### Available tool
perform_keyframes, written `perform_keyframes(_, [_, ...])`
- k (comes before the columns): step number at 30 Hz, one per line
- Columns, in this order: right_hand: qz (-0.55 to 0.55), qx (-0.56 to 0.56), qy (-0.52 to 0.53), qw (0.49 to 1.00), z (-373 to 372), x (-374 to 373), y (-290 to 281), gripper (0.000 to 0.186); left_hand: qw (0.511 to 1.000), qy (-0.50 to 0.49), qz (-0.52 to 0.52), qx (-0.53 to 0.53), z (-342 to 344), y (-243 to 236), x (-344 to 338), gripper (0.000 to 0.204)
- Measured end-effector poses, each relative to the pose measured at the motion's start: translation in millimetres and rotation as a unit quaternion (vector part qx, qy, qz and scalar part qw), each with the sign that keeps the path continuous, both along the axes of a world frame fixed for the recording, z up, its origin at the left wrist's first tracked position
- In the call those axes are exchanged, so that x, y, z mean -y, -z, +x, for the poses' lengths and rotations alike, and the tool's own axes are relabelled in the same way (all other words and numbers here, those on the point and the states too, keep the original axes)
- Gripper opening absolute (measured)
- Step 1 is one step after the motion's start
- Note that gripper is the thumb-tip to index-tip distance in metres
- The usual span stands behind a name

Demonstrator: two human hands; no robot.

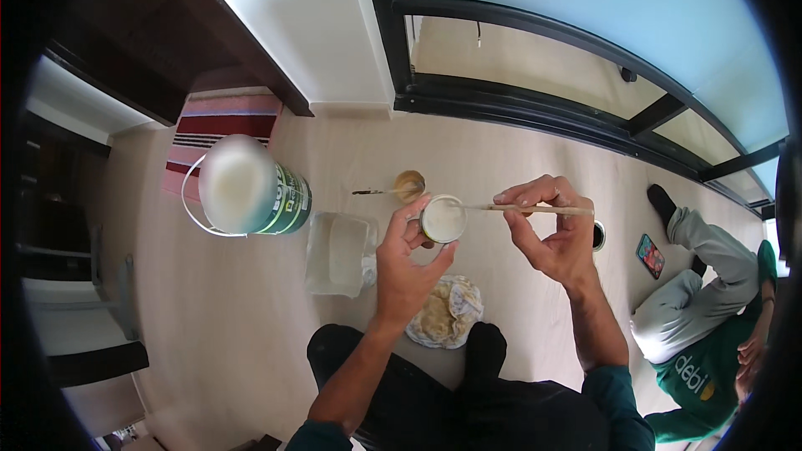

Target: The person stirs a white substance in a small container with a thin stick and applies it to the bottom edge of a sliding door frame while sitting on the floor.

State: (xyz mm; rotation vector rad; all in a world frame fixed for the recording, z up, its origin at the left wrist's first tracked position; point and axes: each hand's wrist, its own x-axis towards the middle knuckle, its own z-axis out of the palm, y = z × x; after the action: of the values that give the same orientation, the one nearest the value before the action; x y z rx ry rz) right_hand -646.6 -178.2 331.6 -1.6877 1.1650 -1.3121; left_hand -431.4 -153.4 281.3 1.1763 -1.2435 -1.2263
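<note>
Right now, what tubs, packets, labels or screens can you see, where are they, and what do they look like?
Big paint bucket: on the floor, left of the hands; round, white top, green label band, wire handle.
Small cup: held in the left hand; round, white inside.
Clear plastic tub: on the floor beside the bucket; rectangular, see-through.
Phone: on the floor at right, by a seated person; flat, dark, colourful face.

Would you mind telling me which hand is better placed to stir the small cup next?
Probably the right hand: it already pinches the wooden stick, whose tip rests at the small cup. The left hand is taken up holding that cup.
</note>
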Motion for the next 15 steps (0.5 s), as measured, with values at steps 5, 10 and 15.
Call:
perform_keyframes(5, [-0.02, -0.063, -0.035, 0.997, 3.0, 0.6, -3.1, 0.017, 1.0, 0.005, 0.007, 0.018, 0.9, -0.3, 2.3, 0.067])
perform_keyframes(10, [-0.035, -0.082, -0.039, 0.995, 2.4, 3.5, -2.9, 0.017, 1.0, 0.008, -0.001, 0.017, -1.1, 1.2, 3.8, 0.067])
perform_keyframes(15, [-0.056, -0.091, -0.022, 0.994, 1.4, 6.6, 0.9, 0.018, 1.0, 0.015, -0.005, 0.022, -0.5, -1.0, 3.8, 0.067])
